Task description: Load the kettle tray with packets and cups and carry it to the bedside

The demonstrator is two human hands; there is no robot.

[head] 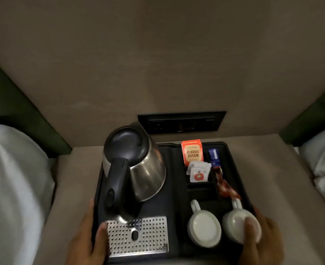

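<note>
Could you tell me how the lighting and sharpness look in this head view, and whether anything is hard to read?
Head view: dim overall, with the black tray losing detail; the perforated drip plate and kettle catch bright reflections. Motion blur softens the left hand, right hand and the two upturned cups. The orange tea packet reads "Classic Assam"; the smaller packets stay illegible. Wide-angle bending curves the bedside edges.

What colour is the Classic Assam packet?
Orange, with pale lettering; the Classic Assam packet shows in the head view.

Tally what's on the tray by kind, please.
Kettle: 1
Cups, upside down: 2
Orange Assam packet: 1
White packets: at least 2, stacked, exact number unclear
Blue sachet: 1
Red patterned sachet: 1
Total: at least 8
</note>
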